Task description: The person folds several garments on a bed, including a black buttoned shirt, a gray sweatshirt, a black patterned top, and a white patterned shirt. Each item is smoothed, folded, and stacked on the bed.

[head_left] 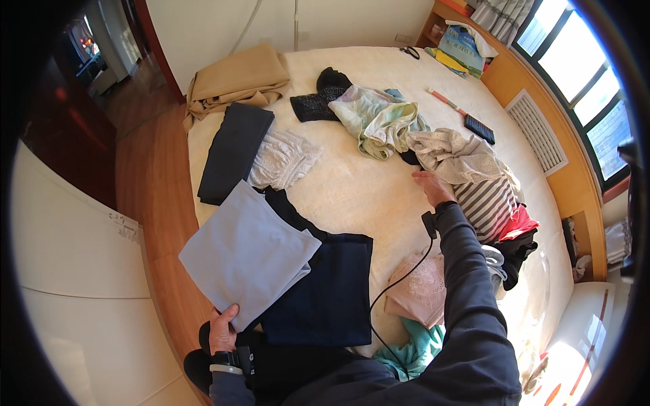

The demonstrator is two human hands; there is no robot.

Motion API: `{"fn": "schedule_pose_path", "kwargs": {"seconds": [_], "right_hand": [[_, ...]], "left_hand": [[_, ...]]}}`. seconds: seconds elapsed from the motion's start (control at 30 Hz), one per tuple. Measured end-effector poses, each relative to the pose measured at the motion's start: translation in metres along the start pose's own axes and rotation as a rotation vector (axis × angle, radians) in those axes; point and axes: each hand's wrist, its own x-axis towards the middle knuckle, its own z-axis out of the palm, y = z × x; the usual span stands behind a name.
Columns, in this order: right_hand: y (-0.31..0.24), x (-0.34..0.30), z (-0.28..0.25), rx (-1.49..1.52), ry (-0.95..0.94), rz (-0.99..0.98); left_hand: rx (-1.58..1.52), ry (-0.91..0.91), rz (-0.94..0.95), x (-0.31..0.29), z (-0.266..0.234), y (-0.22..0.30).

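Observation:
A folded light grey-blue garment (247,250) lies partly over a folded dark navy garment (325,291) at the bed's near left. My left hand (222,330) pinches its near lower corner, thumb on top. Across the bed stretches my right arm; my right hand (433,187) has its fingers extended and holds nothing that I can see. Right beside that hand are a crumpled beige patterned garment (450,155) and a grey-and-white striped garment (484,206). A pale green and lilac garment (376,118) lies just beyond.
Folded black cloth (237,152), a white patterned garment (284,159) and a tan blanket (240,78) occupy the bed's left. A brush (477,128) lies far right. Pink lace (420,287) and teal cloth (413,352) are under my right arm. A black cable (399,277) trails from my wrist.

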Motion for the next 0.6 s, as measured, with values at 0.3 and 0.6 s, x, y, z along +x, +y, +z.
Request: {"fn": "schedule_pose_path", "kwargs": {"seconds": [0.3,0.6], "right_hand": [[-0.068,-0.017,0.021,0.052,-0.035,0.005],[-0.243,-0.318,0.123,0.273,-1.115,-0.358]], "left_hand": [[-0.005,-0.043,0.038,-0.002,0.0,-0.002],[-0.032,-0.052,0.053,-0.004,0.005,0.001]]}}
